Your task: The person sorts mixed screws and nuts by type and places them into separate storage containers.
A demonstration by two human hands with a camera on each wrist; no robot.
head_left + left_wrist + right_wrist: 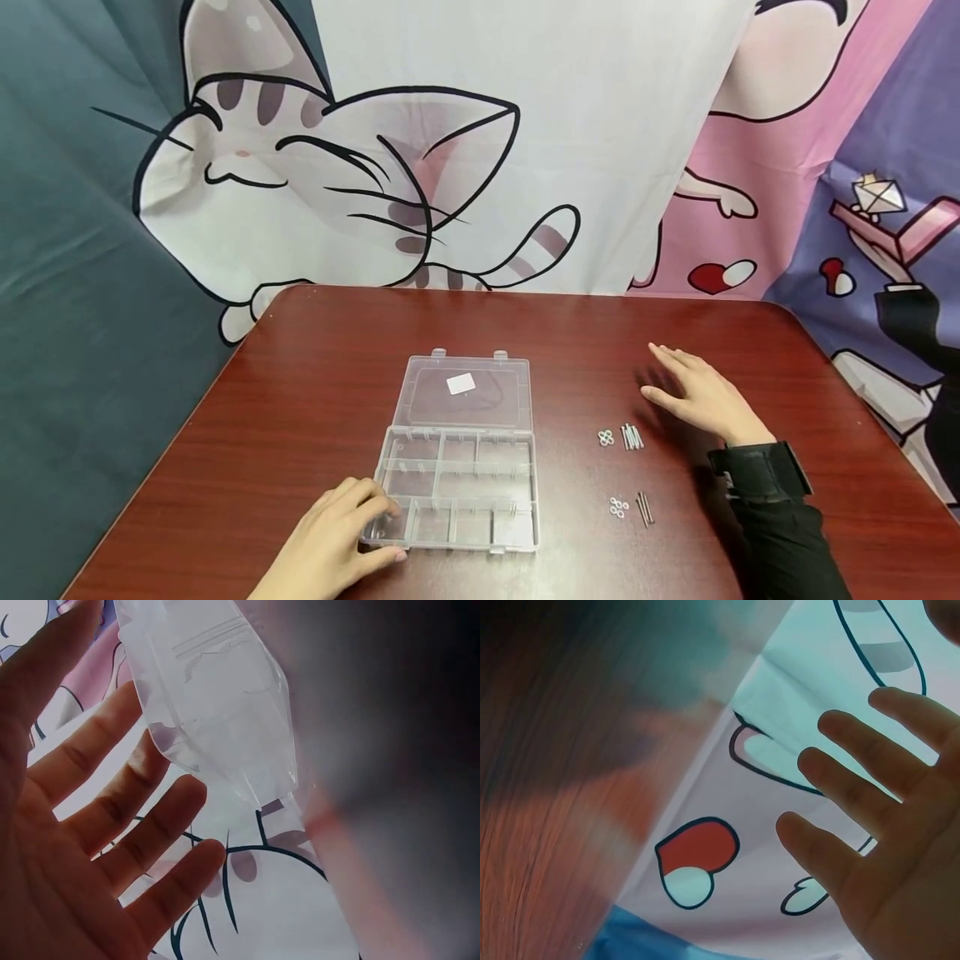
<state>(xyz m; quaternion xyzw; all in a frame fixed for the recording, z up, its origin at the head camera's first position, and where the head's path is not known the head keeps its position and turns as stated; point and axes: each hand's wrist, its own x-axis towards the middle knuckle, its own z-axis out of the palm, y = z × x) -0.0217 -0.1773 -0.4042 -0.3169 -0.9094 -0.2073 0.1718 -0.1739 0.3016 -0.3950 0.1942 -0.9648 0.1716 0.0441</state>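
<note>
A clear plastic compartment box (535, 492) lies on the table with its lid (420, 400) laid back. My left hand (337, 533) rests at the box's near left corner, fingers loosely spread, the index finger over the rim and the thumb by the front edge. The left wrist view shows the fingers beside the clear box (217, 697). Out to the right, my right hand (701, 396) hovers with its fingers extended, holding nothing. Nearest to it are several screws (632, 437) and small nuts (606, 437). Closer to me lie several small rings (618, 507) and longer screws (645, 509).
The reddish-brown wooden table (262, 467) has its far edge against a printed cartoon cloth (600, 150). A small white label (461, 383) sits on the lid. Dividers split the box into several compartments.
</note>
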